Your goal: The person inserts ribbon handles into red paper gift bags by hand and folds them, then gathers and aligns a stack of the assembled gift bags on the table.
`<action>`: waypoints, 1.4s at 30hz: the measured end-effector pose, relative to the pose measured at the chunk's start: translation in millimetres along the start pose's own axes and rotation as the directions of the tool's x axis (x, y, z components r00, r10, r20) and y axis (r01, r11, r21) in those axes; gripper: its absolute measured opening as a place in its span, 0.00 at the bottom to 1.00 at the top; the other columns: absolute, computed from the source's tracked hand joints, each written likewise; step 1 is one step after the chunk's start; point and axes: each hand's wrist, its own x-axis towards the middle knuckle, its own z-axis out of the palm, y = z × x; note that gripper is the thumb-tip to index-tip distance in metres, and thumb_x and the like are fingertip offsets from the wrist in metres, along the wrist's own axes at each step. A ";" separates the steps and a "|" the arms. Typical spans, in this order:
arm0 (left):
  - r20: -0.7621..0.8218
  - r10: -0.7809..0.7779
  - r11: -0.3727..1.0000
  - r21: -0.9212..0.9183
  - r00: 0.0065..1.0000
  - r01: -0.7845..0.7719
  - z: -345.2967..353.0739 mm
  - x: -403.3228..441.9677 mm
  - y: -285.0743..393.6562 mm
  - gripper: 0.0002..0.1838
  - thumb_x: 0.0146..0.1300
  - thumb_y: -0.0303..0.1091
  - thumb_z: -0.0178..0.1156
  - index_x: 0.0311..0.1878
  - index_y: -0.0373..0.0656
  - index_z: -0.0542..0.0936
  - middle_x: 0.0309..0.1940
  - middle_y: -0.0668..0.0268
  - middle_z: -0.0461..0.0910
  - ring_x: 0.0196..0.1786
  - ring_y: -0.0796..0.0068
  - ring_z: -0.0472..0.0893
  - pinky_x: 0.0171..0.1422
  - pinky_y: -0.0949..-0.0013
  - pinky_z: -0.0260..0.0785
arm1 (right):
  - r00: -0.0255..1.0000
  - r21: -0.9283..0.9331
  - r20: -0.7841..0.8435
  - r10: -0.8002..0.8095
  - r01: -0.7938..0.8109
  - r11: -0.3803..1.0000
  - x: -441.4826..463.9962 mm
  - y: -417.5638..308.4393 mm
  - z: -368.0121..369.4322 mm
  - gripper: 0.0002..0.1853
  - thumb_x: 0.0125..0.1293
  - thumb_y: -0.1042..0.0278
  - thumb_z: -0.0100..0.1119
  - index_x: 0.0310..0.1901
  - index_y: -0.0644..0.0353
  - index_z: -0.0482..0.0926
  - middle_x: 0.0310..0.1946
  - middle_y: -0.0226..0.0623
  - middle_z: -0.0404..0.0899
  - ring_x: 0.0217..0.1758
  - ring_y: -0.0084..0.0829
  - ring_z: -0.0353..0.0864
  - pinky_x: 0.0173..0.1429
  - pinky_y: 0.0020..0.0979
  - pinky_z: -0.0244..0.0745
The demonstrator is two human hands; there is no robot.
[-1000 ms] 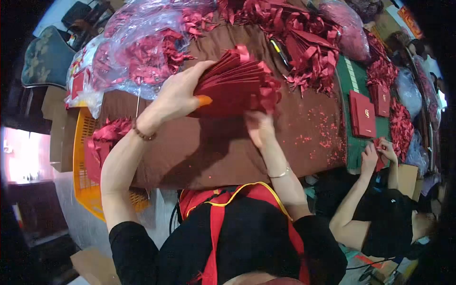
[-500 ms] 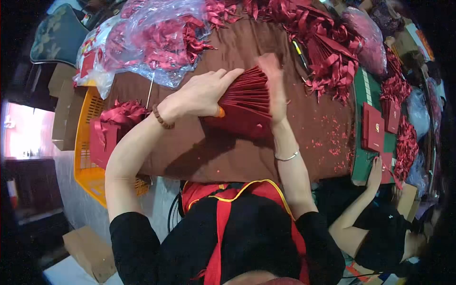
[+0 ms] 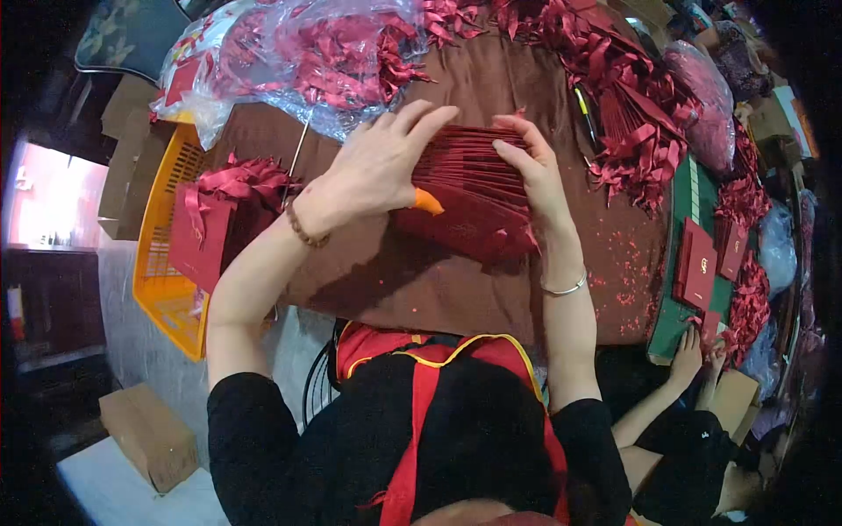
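A thick stack of dark red folded paper pieces (image 3: 465, 230), with gold print on the front one, stands on the brown cloth between my hands. At its left end, my left hand (image 3: 373, 167) is curved around the stack; the thumb, in an orange cover (image 3: 428, 202), lies against the near side. My right hand (image 3: 539, 171) holds the right end, thumb and fingers bent over the top edges. Those top edges show as many thin layers, slightly fanned. A bit of ribbon shows near the lower right corner.
A yellow basket (image 3: 158, 237) at the left holds more red pieces with ribbons (image 3: 237, 188). Plastic-wrapped ribbons (image 3: 342, 61) lie at the back, near a yellow pen (image 3: 582, 103). At right, a co-worker's hand (image 3: 688, 358) touches a green board (image 3: 671, 302) with red pieces.
My right hand, blurred and upright beside the stack before, now has its fingers bent over the right end. The stack's edges lie more level and less fanned. The view has shifted slightly.
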 end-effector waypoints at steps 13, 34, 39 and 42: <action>-0.454 -0.284 0.720 -0.682 0.844 -0.125 55.4 -22.2 -13.0 0.62 0.31 0.31 0.78 0.70 0.52 0.48 0.61 0.58 0.63 0.55 0.62 0.70 0.59 0.62 0.66 | 0.940 -0.131 0.223 -0.258 0.291 0.948 -32.8 5.5 -2.5 0.70 0.28 0.63 0.81 0.71 0.54 0.37 0.67 0.40 0.51 0.70 0.34 0.52 0.72 0.36 0.48; -0.265 -0.069 0.495 -0.846 0.962 -0.198 103.7 -32.2 -25.9 0.73 0.32 0.36 0.79 0.71 0.47 0.29 0.70 0.50 0.44 0.72 0.56 0.49 0.73 0.58 0.43 | 0.869 -0.520 0.397 -0.296 0.479 0.707 -46.4 19.9 -16.2 0.77 0.32 0.59 0.81 0.67 0.57 0.19 0.71 0.51 0.31 0.73 0.40 0.47 0.72 0.41 0.48; -0.214 -0.193 0.725 -0.688 0.958 -0.008 104.4 -15.6 -25.0 0.70 0.28 0.42 0.80 0.70 0.43 0.39 0.60 0.53 0.63 0.63 0.53 0.61 0.70 0.54 0.48 | 0.940 -0.345 0.103 -0.325 0.340 0.875 -50.1 38.1 -20.5 0.77 0.31 0.59 0.81 0.68 0.58 0.21 0.66 0.49 0.48 0.69 0.41 0.53 0.71 0.38 0.51; -0.271 -0.185 0.686 -0.724 0.945 -0.073 98.9 -16.8 -16.9 0.55 0.33 0.37 0.79 0.63 0.42 0.53 0.54 0.57 0.70 0.57 0.61 0.70 0.64 0.59 0.60 | 0.963 -0.676 0.199 -0.180 0.268 0.686 -46.8 25.6 -29.3 0.68 0.32 0.56 0.80 0.69 0.59 0.37 0.64 0.49 0.52 0.68 0.44 0.54 0.73 0.44 0.40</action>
